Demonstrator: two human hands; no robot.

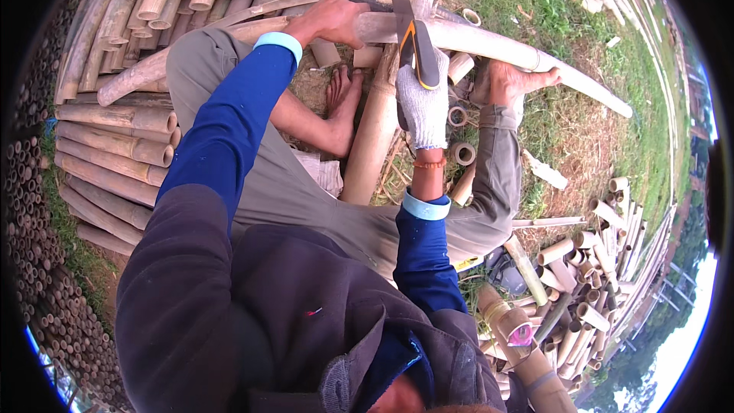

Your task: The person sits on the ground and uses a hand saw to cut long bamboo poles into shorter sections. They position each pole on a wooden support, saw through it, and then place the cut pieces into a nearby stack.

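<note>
Outdoors, one person sat on the ground with two bare feet forward, working one long bamboo pole [489,44] that lay across in front of them from upper left to right, resting over a thicker upright-running bamboo log [373,134] between the legs. One handsaw [413,38] with an orange and black handle stood on the pole, its blade running up toward the top edge. The right hand [423,99], in a white knitted glove, was closed around the saw handle. The left hand [330,20], bare, was closed over the pole just left of the blade, pressing it down. The right foot [511,80] rested against the pole farther right; the left foot [342,95] lay beside the log.

Short cut bamboo rings [461,153] lay near the right knee; at least four could be counted, though some were partly hidden. To the left, a stack of long bamboo poles [115,145] lay piled, too many to count exactly, with a bank of round cut ends [34,222] at the far left rim. At lower right, a heap of short bamboo sections [589,283] lay on the grass [566,0], again more than a dozen. One pole there bore a pink tape band [521,333].
</note>
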